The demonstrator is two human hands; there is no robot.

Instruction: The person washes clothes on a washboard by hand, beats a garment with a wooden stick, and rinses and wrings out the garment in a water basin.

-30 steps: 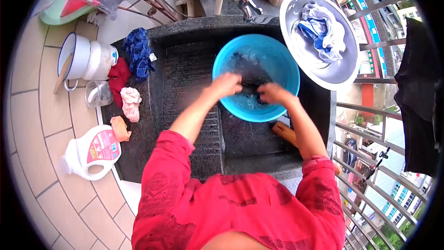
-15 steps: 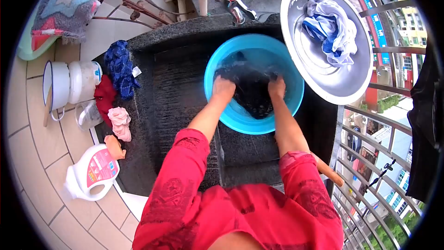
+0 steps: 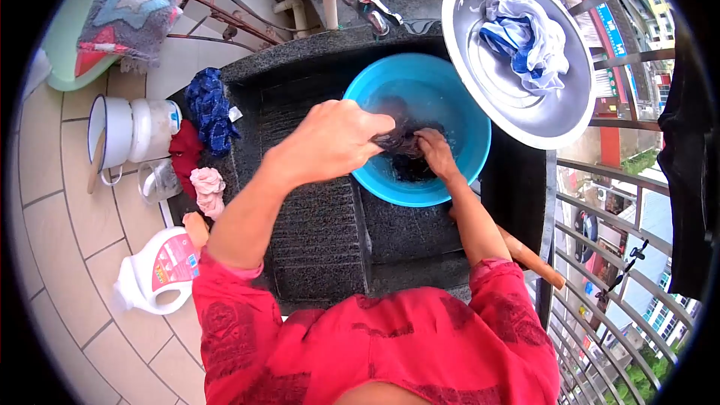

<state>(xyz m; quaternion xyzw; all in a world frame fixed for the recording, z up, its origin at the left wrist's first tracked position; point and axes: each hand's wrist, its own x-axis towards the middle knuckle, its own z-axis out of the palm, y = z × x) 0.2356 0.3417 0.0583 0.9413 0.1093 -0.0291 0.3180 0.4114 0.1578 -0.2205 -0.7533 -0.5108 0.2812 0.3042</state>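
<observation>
A light blue plastic basin (image 3: 475,131) with water in it stands in the dark stone sink. A black cloth (image 3: 411,168) lies partly under the water. My left hand (image 3: 330,139) is raised over the basin's left rim, its fingers closed on a lifted part of the cloth. Inside the basin, my right hand (image 3: 437,154) grips the cloth near the water surface; the fingertips are partly hidden in its folds. Above the basin is a metal faucet (image 3: 372,9).
A metal bowl (image 3: 495,94) with a white-and-blue cloth (image 3: 529,41) rests at the right, beside railings. Left of the ribbed washboard (image 3: 311,232) lie a blue cloth (image 3: 210,112), a dark red cloth (image 3: 185,154) and a pink cloth (image 3: 209,191). A detergent jug (image 3: 157,274) stands lower left.
My left hand has risen out of the basin and moved left, pulling part of the black cloth up. My right hand has shifted slightly left and down, still at the cloth.
</observation>
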